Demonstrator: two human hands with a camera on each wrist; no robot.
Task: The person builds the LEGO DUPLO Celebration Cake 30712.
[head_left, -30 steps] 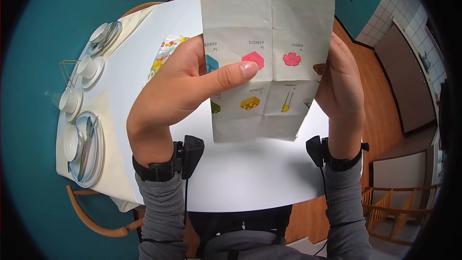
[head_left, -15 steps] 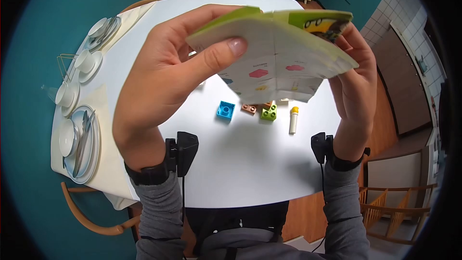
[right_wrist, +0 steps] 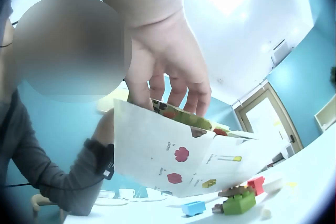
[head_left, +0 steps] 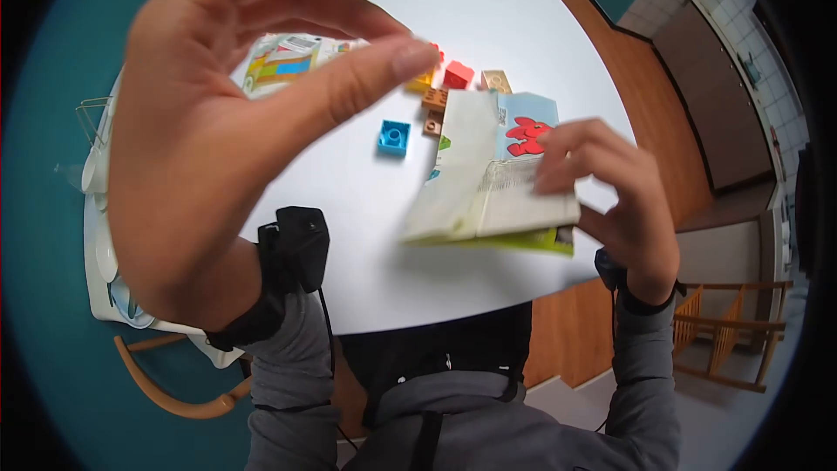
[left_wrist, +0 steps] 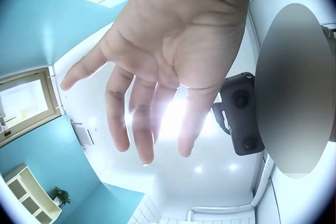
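My right hand [head_left: 623, 192] holds a folded paper leaflet [head_left: 462, 183] by its right side, thumb on one face and fingers on the other. One visible panel of the leaflet carries a red cartoon figure; brick pictures show in the right wrist view. Raised at the upper left, my left hand [head_left: 196, 135] is empty, its fingers loosely bent and apart from the paper. On the white table lie a blue toy brick [head_left: 394, 137], a red brick [head_left: 459, 75], a tan brick [head_left: 495, 81] and brown bricks [head_left: 435, 98]. A green brick [right_wrist: 239, 203] shows in the right wrist view.
A printed bag [head_left: 283, 63] lies on the table behind my left hand. White dishes [head_left: 105, 253] line the table's left side, partly covered by my left arm. A wooden chair [head_left: 174, 406] stands at the lower left.
My left hand has let go of the leaflet and moved up and left. The right hand has lowered the leaflet toward the table, tilting it and covering some bricks.
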